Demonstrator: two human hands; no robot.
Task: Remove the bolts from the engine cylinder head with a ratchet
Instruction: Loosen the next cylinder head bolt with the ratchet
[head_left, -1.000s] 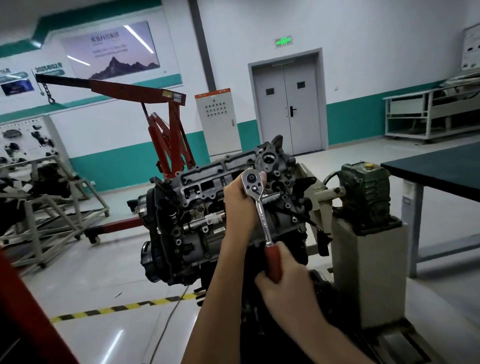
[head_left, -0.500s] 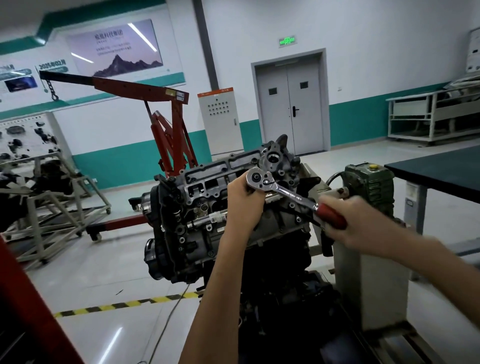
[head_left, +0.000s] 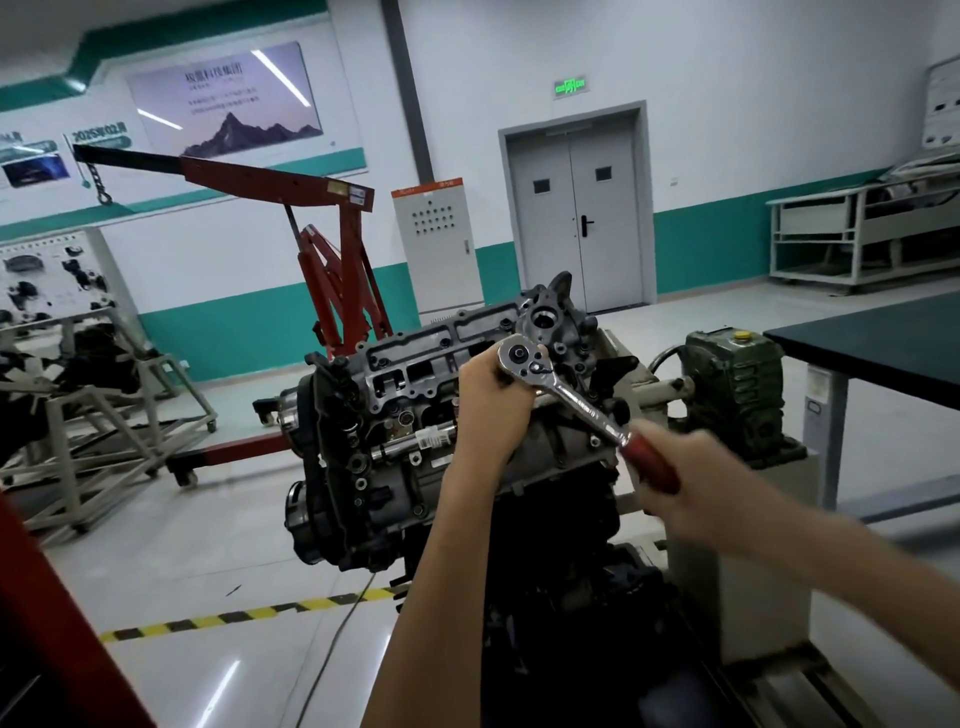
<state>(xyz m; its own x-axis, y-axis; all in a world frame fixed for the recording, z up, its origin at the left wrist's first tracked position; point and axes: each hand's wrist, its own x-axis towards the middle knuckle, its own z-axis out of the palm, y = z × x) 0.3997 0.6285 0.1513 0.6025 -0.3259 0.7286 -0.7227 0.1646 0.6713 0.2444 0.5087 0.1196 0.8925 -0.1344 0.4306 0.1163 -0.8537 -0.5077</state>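
Observation:
The dark engine with its cylinder head (head_left: 415, 364) stands on a stand in the middle of the view. A chrome ratchet (head_left: 566, 392) with a red handle sits with its round head against the top of the cylinder head. My left hand (head_left: 493, 400) wraps around the ratchet's head and whatever is beneath it, hiding the bolt. My right hand (head_left: 691, 467) grips the red handle, which points down to the right. The right hand is blurred.
A red engine hoist (head_left: 332, 249) stands behind the engine. A green gearbox (head_left: 732, 384) on a grey block sits to the right, beside a dark-topped table (head_left: 883, 343). Metal stands (head_left: 78, 415) fill the left. A yellow-black floor stripe (head_left: 234, 616) runs below.
The ratchet handle swung from pointing down up toward the right, then came partway back down. My right hand followed it. My left hand stayed on the ratchet's head.

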